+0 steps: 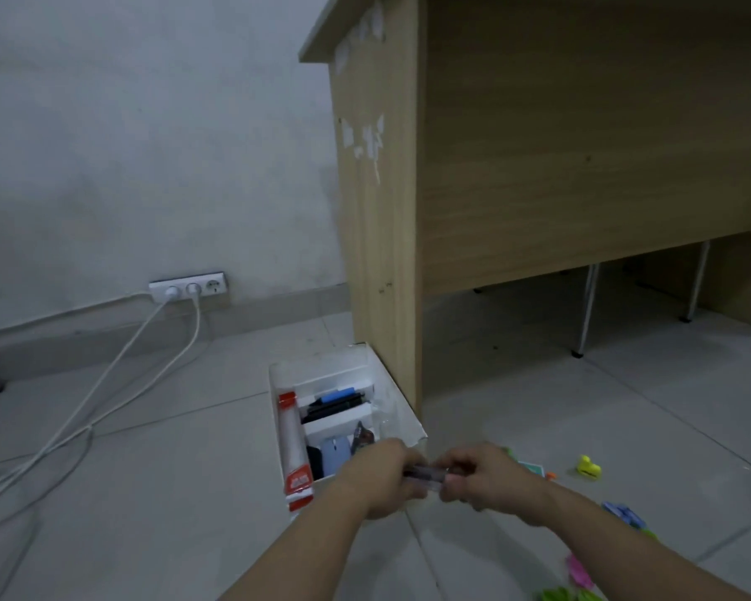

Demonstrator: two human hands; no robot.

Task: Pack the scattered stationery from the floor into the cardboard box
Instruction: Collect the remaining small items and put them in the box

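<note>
Grey tiled floor [170,470], one box [277,394] beside one desk [538,167], left hand [382,479] and right hand [482,474] gripping one slim clear item [426,475]

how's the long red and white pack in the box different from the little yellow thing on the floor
The red and white pack is long and narrow; the yellow piece is short and chunky. The pack lies inside the cardboard box along its left wall; the yellow piece sits on the floor to the box's right, not yet packed. Shared: neither is held; the left hand and right hand grip a clear item between them.
</note>
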